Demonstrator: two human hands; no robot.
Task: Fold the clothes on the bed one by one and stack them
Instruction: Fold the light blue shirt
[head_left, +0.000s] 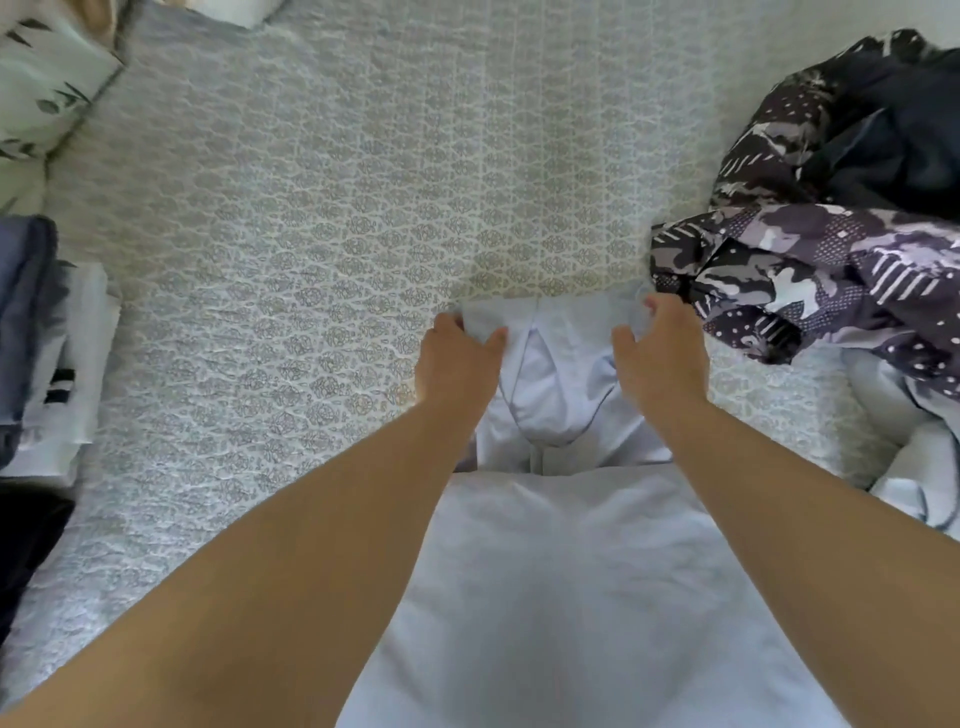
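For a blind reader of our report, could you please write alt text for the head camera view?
Two bare hands, left hand and right hand, pinch the far edge of a pale blue shirt spread on a patterned bedspread. A crumpled pile of purple camouflage clothing lies at the right, and a stack of folded clothes at the left edge.

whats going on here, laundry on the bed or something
Yes. A person is folding a pale shirt on the bed, and each hand grips its far edge: left hand, right hand. A stack of folded clothes sits at the left. A heap of unfolded clothes waits at the right.
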